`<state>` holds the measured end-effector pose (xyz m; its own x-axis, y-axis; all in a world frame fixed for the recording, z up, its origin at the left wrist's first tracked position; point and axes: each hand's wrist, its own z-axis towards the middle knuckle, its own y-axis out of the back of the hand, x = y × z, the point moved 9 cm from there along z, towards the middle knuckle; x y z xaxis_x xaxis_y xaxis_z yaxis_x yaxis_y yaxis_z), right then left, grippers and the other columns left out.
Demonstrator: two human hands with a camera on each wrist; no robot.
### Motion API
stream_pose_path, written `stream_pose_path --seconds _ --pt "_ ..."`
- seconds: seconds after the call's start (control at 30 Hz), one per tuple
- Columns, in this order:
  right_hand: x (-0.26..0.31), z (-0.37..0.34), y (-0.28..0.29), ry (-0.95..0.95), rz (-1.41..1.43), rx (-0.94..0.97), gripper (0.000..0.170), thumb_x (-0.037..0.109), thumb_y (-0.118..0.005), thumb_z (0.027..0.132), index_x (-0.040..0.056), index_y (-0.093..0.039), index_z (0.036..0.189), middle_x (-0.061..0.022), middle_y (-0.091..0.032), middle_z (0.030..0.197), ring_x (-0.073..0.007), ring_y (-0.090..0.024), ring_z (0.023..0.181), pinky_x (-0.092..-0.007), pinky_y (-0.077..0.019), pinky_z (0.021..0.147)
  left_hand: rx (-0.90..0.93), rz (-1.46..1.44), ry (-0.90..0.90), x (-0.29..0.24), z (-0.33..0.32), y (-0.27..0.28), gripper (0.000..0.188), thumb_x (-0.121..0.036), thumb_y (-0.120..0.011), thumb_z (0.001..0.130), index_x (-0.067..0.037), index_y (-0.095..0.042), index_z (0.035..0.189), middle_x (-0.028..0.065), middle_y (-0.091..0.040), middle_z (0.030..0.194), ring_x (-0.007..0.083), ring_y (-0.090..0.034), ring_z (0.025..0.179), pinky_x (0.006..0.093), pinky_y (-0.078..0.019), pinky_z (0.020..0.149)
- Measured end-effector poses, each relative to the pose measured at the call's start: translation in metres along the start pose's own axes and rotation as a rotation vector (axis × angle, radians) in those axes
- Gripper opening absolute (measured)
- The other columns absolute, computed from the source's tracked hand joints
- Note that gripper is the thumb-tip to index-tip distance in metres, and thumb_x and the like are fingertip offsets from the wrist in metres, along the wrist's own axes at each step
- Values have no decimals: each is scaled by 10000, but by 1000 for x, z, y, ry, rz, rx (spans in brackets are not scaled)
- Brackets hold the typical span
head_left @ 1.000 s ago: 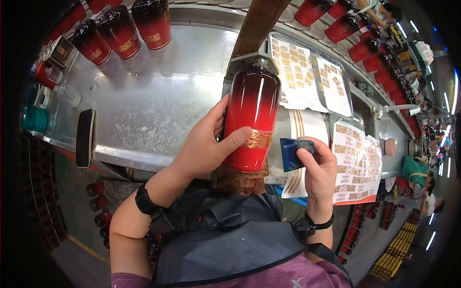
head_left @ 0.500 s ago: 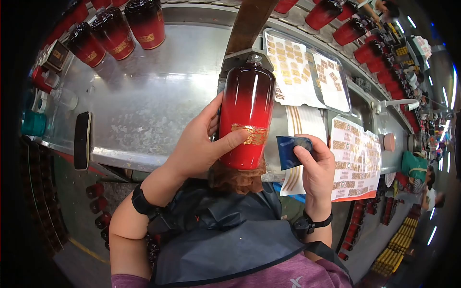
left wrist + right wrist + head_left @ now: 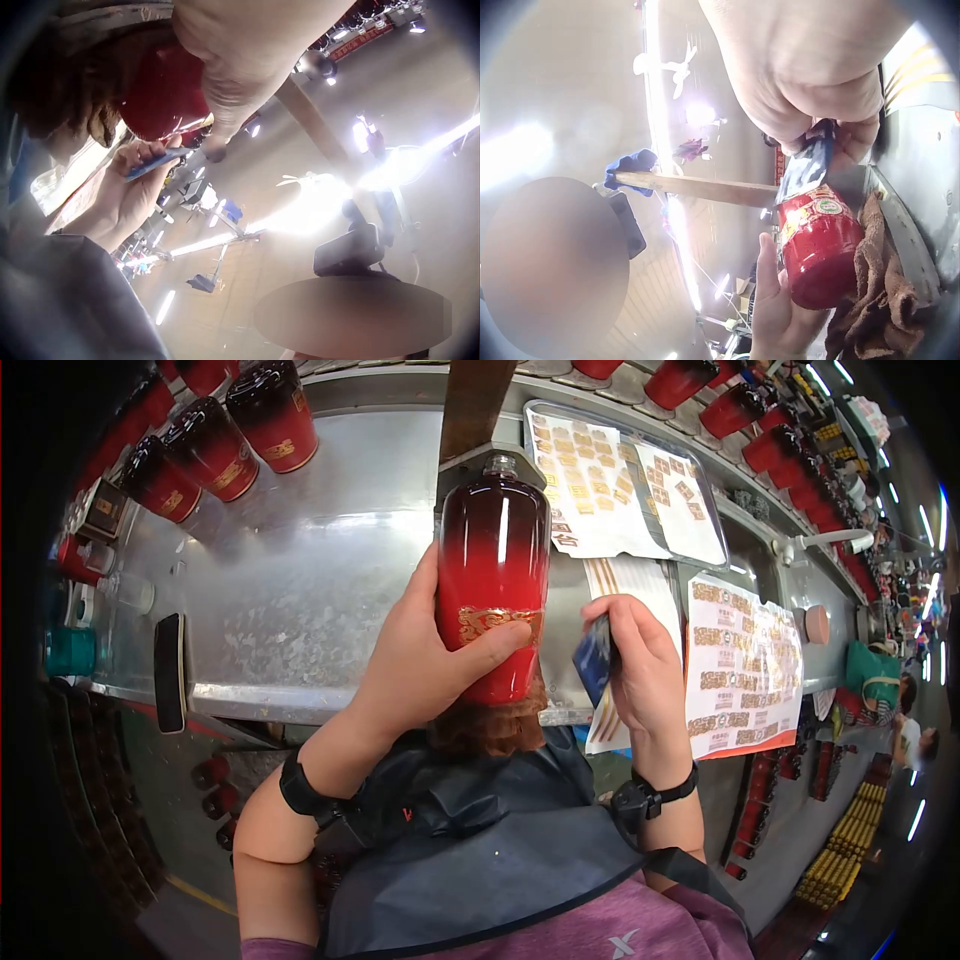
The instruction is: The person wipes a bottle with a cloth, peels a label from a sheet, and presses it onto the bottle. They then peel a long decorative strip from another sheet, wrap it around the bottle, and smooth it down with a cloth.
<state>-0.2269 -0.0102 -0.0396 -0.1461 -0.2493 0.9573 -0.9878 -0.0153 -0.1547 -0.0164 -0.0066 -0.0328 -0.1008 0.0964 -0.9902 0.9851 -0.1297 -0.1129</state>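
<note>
A glossy bottle [image 3: 495, 550], black at the top fading to red, lies with its neck away from me and its base by a crumpled brown cloth [image 3: 490, 730]. My left hand [image 3: 415, 650] grips its left side, thumb across the ornate gold decal [image 3: 478, 622]. To the right of the bottle, my right hand [image 3: 645, 670] pinches a flat blue scraper [image 3: 594, 660] between thumb and fingers, tilted nearly edge-on in the head view. From the right wrist, the scraper [image 3: 808, 169] overlaps the bottle's decorated band [image 3: 814, 210].
Right of the bottle are a tray [image 3: 722, 550] with sheets of gold decals, a striped paper strip [image 3: 640, 585] and a large printed decal sheet [image 3: 745, 660]. A dark phone [image 3: 171, 670] stands at the bench's left. More red bottles [image 3: 272, 415] line the back; a wooden post [image 3: 475, 405] rises behind.
My right hand has turned, swinging the scraper from face-on to nearly edge-on. The left hand keeps its grip on the bottle. The head view has shifted slightly.
</note>
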Motion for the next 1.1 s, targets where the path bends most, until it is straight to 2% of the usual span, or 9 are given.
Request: stream_pose_path --seconds 0.07,0.1,0.13,0.17,0.2,0.23,0.43,0.6,1.1 --pt "-14 2 -21 -156 143 286 263 239 -535 1053 1 -639 1093 12 -633 864 -31 -588 764 -188 -489 719 -10 36 -9 0 0 -1 838 -222 -807 815 4 -337 1470 145 -589 1288 200 -603 1153 352 -495 978" --pt "-16 2 -29 -196 98 257 154 169 -579 1032 21 -620 1028 41 -578 810 -5 -506 725 -157 -406 692 -27 67 -21 0 -1 1 826 -221 -809 808 -5 -350 1460 139 -599 1268 195 -611 1132 352 -502 962" --pt "-20 2 -38 -197 105 252 154 169 -579 1032 21 -620 1028 41 -578 810 -5 -506 725 -157 -406 692 -21 72 -17 3 -1 0 826 -221 -809 808 -5 -350 1460 139 -599 1268 195 -611 1132 352 -502 962" --pt "-20 4 -46 -138 64 227 166 161 -618 1009 21 -592 1095 43 -579 808 -11 -520 731 -163 -415 693 -19 54 -35 4 0 1 830 -224 -809 810 -5 -346 1464 139 -597 1272 198 -610 1136 353 -501 965" --pt "-17 6 -48 -80 22 202 238 153 -656 986 21 -563 1161 44 -579 807 -17 -534 738 -170 -424 694 -17 34 -53 3 0 1 834 -227 -809 812 -5 -343 1467 139 -595 1276 200 -608 1140 354 -500 968" --pt "-18 6 -52 -118 28 251 452 126 -730 928 11 -489 1293 37 -586 808 -25 -559 765 -176 -432 712 -14 39 -51 4 0 1 834 -227 -809 812 -5 -343 1467 139 -595 1276 200 -608 1140 354 -500 968" --pt "-14 5 -55 -105 40 262 605 113 -767 889 -13 -449 1388 32 -587 800 -25 -568 767 -181 -441 721 15 5 -28 0 -2 -3 783 -173 -767 860 -2 -327 1485 128 -584 1295 185 -600 1147 341 -498 978" --pt "-16 7 -55 -118 52 251 598 118 -783 875 -8 -464 1365 36 -580 789 -24 -558 739 -183 -443 703 -8 -119 50 7 -1 0 700 -116 -678 942 29 -292 1507 134 -564 1329 169 -569 1190 326 -474 1016" --pt "-19 9 -53 -132 98 265 621 105 -804 849 -3 -464 1357 18 -573 781 -44 -551 725 -198 -444 694 69 -147 20 2 -2 -2 721 -128 -686 947 34 -276 1517 137 -527 1394 187 -539 1257 339 -438 1066"
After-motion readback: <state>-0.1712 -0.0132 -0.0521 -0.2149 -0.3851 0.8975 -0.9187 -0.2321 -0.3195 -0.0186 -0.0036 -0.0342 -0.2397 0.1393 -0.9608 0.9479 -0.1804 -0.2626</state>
